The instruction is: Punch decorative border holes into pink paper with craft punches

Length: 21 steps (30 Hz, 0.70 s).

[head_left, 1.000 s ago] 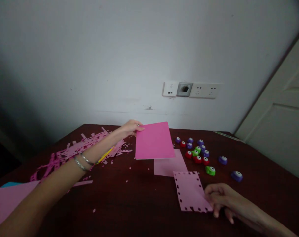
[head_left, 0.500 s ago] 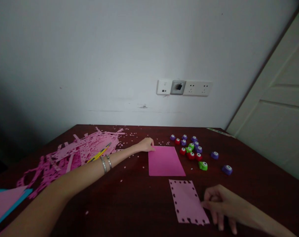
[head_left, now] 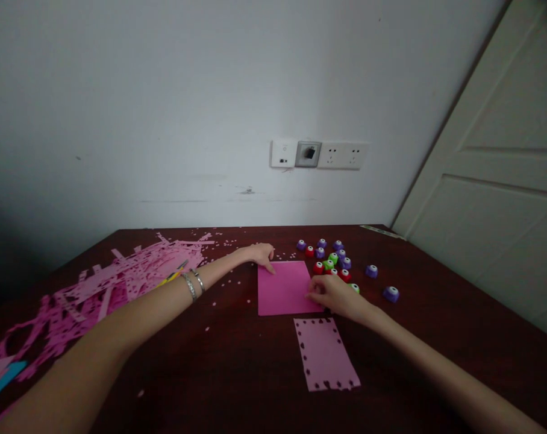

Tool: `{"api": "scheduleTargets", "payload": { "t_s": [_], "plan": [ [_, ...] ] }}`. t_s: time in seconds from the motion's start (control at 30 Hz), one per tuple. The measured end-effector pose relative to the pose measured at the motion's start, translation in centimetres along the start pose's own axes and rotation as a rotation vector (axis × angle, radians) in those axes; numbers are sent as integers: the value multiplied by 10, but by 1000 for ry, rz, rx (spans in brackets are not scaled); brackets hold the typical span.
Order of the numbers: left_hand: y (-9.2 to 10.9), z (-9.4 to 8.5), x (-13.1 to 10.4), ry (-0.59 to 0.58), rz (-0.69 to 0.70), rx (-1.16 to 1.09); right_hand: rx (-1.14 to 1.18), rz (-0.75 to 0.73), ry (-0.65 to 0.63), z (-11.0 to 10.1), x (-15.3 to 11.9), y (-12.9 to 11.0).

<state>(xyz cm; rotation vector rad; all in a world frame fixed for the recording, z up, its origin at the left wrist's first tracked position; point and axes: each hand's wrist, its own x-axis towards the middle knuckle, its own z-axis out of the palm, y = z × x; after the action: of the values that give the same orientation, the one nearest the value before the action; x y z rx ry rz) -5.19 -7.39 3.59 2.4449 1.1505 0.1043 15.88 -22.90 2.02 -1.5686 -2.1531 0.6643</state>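
Observation:
A bright pink sheet of paper (head_left: 280, 289) lies flat near the middle of the table. At its far left corner is my left hand (head_left: 261, 254), closed, its thumb resting on the paper and the other fingers curled. My right hand (head_left: 337, 294) is at the right edge of the same sheet, thumb and fingertips pinched together there. Just below lies a paler pink sheet with punched holes (head_left: 328, 355) along its edges, touched by neither hand. Small craft punches in purple (head_left: 391, 294), red (head_left: 318, 268) and green (head_left: 333, 258) stand behind and beside my right hand, which partly hides some.
Pink paper strips (head_left: 133, 271) form a heap on the left, with a slim yellow tool (head_left: 170, 277) partly behind my left forearm. Blue paper (head_left: 5, 381) shows at the lower left. Tiny punched bits dot the table. A wall with sockets (head_left: 341, 155) bounds the back.
My right hand has moved up and left from the punched sheet to the bright pink sheet's right edge. My left thumb now reaches farther onto that sheet. The whole view has shifted slightly.

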Motion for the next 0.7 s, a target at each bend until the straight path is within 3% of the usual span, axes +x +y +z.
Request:
{"api": "scheduleTargets", "payload": {
  "t_s": [0.37, 0.57, 0.63, 0.7],
  "plan": [
    [9, -8, 6, -212, -3, 7, -4, 83, -29, 5, 21, 4],
    [11, -17, -8, -138, -7, -265, -17, 90, -42, 7, 20, 6],
    [12, -22, -18, -92, 7, -373, -61, 75, 7, 4, 18, 4],
    [15, -29, -30, -14, 27, -448, -97, 57, 135, -3, 16, 1]
  ]
}}
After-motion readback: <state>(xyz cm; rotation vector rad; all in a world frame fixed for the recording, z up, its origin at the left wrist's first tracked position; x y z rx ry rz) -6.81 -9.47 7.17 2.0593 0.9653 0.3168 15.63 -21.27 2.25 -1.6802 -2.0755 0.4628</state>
